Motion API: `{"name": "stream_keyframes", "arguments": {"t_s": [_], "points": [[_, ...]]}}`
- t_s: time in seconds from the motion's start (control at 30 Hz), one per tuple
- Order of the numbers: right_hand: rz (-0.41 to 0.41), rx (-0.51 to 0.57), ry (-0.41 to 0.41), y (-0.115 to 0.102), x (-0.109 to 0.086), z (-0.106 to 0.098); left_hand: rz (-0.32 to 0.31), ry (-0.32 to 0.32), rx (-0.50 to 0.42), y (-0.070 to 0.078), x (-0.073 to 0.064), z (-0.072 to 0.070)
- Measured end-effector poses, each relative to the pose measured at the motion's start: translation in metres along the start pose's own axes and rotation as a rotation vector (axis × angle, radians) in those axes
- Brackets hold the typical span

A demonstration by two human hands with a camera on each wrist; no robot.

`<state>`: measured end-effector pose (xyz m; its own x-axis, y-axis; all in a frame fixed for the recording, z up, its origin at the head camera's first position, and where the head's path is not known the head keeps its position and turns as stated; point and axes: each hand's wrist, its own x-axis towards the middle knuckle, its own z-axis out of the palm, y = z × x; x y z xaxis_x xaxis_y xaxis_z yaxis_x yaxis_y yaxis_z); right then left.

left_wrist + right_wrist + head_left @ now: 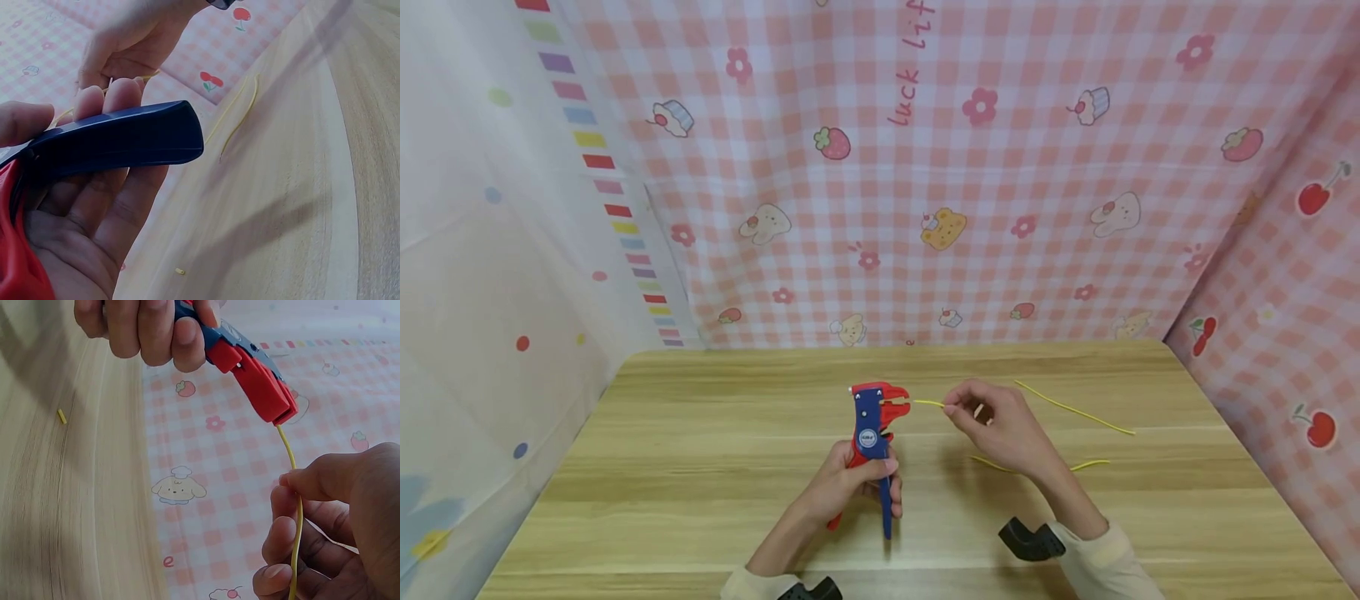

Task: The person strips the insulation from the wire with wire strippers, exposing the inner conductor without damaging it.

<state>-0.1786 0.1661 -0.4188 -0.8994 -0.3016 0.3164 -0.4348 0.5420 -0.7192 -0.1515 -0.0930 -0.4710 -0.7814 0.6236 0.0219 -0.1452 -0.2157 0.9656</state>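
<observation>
My left hand [857, 483] grips a wire stripper [870, 421] with a blue body and red jaws, its fingers wrapped round the blue handle [125, 139]. The tool stands upright over the table, its nose turned to the right. My right hand [1000, 421] pinches a thin yellow wire [287, 447] between thumb and index finger. In the head view the wire's free end points at the stripper's nose; in the right wrist view that end overlaps the red jaws. The rest of this wire runs down along the curled fingers.
Another yellow wire [1075, 407] lies on the wooden table [700, 467] at the right. More yellow wire [1090, 463] shows below my right forearm. A short yellow piece [62, 416] lies on the wood. A pink checked cloth [925, 275] hangs behind the table.
</observation>
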Motion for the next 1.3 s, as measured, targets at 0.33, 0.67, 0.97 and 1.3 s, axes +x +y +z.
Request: {"name": "stream_keyframes", "arguments": {"t_s": [0.33,0.67,0.97,1.3], "points": [[-0.013,0.017,-0.006,-0.007,-0.002,-0.002,0.013,-0.013,0.008,-0.001,0.000,0.003],[-0.018,0.021,-0.007,-0.010,-0.002,-0.003,0.021,-0.017,0.009,-0.001,0.000,0.007],[-0.019,0.016,-0.012,-0.013,-0.003,-0.003,0.021,-0.025,0.007,-0.002,0.001,0.008],[-0.015,0.025,-0.023,-0.014,-0.004,-0.002,0.016,-0.030,0.008,0.000,0.001,0.011]]}}
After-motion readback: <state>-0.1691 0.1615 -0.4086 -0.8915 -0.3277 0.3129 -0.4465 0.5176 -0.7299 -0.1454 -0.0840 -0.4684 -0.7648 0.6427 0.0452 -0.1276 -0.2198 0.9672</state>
